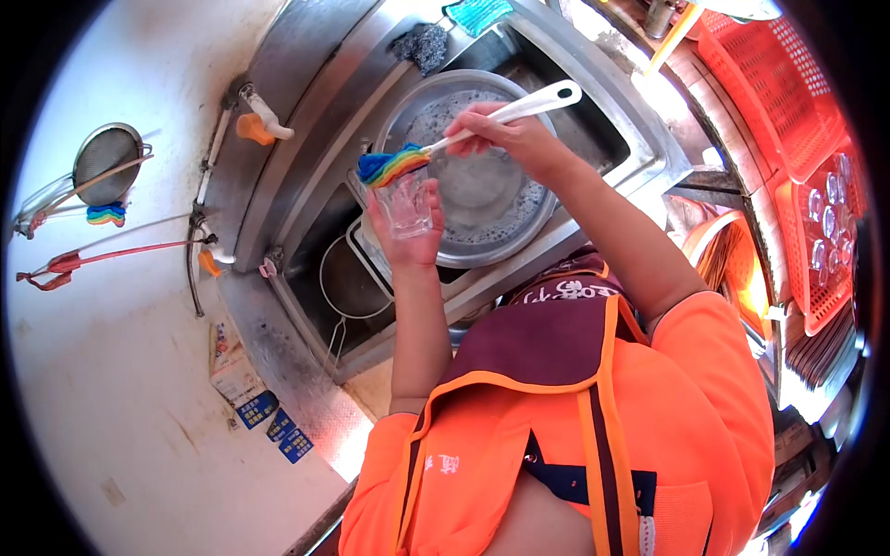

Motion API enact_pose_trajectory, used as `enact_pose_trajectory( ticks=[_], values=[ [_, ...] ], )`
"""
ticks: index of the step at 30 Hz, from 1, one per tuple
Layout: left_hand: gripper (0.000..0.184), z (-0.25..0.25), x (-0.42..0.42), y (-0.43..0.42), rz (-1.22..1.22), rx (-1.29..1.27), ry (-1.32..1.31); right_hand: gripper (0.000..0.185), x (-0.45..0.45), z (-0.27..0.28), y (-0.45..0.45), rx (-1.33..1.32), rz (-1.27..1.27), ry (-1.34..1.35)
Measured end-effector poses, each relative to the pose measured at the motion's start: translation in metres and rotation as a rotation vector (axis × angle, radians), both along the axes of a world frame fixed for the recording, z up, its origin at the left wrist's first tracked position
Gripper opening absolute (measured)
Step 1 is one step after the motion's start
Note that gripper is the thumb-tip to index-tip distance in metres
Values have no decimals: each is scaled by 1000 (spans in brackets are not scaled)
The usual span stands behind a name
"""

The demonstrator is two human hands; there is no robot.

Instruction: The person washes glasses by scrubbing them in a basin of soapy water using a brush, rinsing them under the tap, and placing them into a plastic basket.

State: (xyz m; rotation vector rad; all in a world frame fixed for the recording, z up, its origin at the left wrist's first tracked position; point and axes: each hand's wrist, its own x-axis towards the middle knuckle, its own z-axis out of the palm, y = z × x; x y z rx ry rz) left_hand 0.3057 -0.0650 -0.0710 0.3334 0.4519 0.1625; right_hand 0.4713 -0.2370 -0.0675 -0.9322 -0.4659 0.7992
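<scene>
My left hand [405, 230] holds a clear glass [406, 209] over the left edge of a round metal basin. My right hand [496, 135] is closed round the white handle of a brush [536, 102]. The brush's rainbow sponge head [394, 166] touches the glass at its mouth; whether it reaches inside is hard to tell. Soapy water with foam fills the metal basin [434, 255], which stands in the sink [607, 139] beneath both hands.
A wire strainer [322, 278] lies in the other sink compartment. Steel wool [422, 46] and a teal cloth [477, 13] lie on the sink's back ledge. Taps with orange handles [252, 128] are on the wall side. Red baskets [788, 130], one holding several glasses [828, 219], stand at right.
</scene>
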Motion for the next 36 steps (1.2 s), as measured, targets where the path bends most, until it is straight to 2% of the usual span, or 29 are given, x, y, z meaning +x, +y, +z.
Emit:
enact_pose_trajectory(
  ticks=[3, 5, 9, 12, 15, 17, 19, 21, 24, 27, 28, 30, 32, 33, 36],
  values=[
    [72, 1, -3, 2, -51, -3, -49, 32, 2, -30, -19, -106, 24, 40],
    [74, 0, -7, 2, -58, -20, -52, 30, 5, -45, -35, -309, 29, 33],
    [76, -2, -6, 0, -37, 101, 51, 31, 4, -27, -37, -166, -69, 134],
    [76, -3, -2, -4, -48, 209, 72, 30, -4, 12, -19, 35, -20, 20],
    [74, 10, 4, -10, -29, 226, 77, 28, -7, -2, -18, -61, 44, -88],
    [73, 15, 4, -8, 19, 203, 113, 28, -3, -24, -33, -129, 66, -65],
    [71, 12, -1, -4, -25, 196, 75, 28, -4, -42, -46, -310, 68, -92],
    [69, 8, -2, -4, 2, 195, 94, 30, -7, -39, -51, -305, 21, -68],
    [67, 2, -3, -3, 52, 157, 164, 32, -11, -12, -41, -19, -63, 94],
    [65, 1, 2, -10, 41, 174, 134, 31, -15, 5, -29, 47, 34, 2],
    [65, 11, 7, -18, 78, 179, 156, 29, -16, -2, -28, -6, 57, -97],
    [63, 16, 12, -21, 197, 153, 233, 29, -17, -27, -35, -99, 68, -99],
    [63, 5, 4, -7, 125, 113, 123, 27, -15, -62, -45, -240, 82, -159],
    [64, 5, -1, -5, 40, 70, 25, 27, -17, -62, -48, -240, 87, -153],
    [66, 3, -4, -4, 58, 99, 105, 30, -9, -48, -53, -230, -9, -5]
  ],
)
